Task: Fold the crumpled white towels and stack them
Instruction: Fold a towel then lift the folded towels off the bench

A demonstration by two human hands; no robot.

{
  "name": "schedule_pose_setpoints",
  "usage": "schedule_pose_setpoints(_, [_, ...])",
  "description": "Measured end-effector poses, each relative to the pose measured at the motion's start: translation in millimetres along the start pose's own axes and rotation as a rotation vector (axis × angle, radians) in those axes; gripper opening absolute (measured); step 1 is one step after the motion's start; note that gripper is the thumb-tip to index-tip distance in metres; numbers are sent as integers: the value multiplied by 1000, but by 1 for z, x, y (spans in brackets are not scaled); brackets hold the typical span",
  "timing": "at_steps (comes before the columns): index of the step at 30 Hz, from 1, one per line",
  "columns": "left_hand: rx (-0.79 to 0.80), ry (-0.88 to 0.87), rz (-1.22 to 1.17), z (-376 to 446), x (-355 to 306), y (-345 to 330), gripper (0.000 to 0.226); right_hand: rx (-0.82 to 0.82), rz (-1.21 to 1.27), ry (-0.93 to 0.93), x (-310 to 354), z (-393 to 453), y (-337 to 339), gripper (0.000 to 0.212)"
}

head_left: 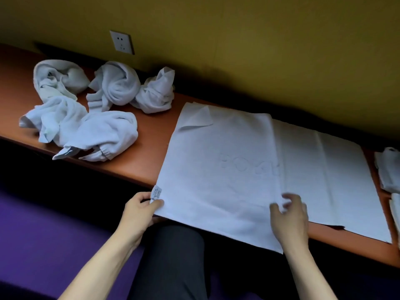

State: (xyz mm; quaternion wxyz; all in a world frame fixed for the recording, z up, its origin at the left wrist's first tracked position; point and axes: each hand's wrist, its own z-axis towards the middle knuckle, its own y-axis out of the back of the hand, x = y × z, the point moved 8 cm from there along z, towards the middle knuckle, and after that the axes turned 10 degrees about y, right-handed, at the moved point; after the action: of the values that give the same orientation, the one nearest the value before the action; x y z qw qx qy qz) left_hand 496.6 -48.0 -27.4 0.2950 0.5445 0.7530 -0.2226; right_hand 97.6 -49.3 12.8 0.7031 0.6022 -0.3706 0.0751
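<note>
The towel [227,169] I'm working on lies spread in front of me on the orange-brown shelf [149,152], its near edge hanging off toward my lap; it looks folded over once already, with one layer ending along a line through the middle and a single layer running on toward 3 o'clock, and its far-left corner is flipped over at about 11 o'clock. My left hand [138,211] pinches the near-left corner, thumb and fingers closed on the cloth right beside the small sewn label [156,194]. My right hand [290,215] sits at the near end of that fold line with the fingers curled on the edge, though it is blurred and I can't tell how firmly they hold. I'd say this towel is partly folded, with more folds to go. Off at 10 o'clock a heap of crumpled towels [91,109] waits untouched, several of them, touching or overlapping. At 3 o'clock, at the edge of view, some white cloth [388,169] lies, perhaps the stack begun; I can't tell. No basket or bin shows; everything rests on the bare shelf.
</note>
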Motion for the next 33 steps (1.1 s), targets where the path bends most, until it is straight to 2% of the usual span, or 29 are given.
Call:
schedule_pose_setpoints(1, [7,5,2,-2,0,-2,20,6,21,116,26,14,-12,31])
schedule_pose_setpoints(4, [30,-2,29,-8,-2,-8,26,162,24,428,114,55,-71,31])
schedule_pose_setpoints(6, [29,-21,48,-10,-5,-9,26,291,-86,587,164,76,-117,37])
schedule_pose_setpoints(9, [48,-37,43,-13,-7,-9,25,448,-345,748,206,102,-181,42])
schedule_pose_setpoints(13, [79,-31,19,-12,-7,-8,26,400,-525,804,241,158,-215,49])
schedule_pose_setpoints(16, [89,-31,39,-11,-9,-8,28,364,-516,768,267,190,-223,61])
schedule_pose_setpoints(18, [87,-29,61,-10,-11,-9,28,369,-483,773,274,194,-224,61])
schedule_pose_setpoints(23, [75,-46,105,-11,-14,-13,23,461,-311,648,220,162,-202,56])
schedule_pose_setpoints(28, [2,-87,137,-9,-7,-10,11,413,-249,605,125,91,-144,56])
schedule_pose_setpoints(30, [-35,-109,146,-8,-5,-9,11,363,-257,563,85,59,-115,53])
schedule_pose_setpoints(33, [-82,-144,146,-10,-1,-10,12,153,-275,409,24,13,-63,46])
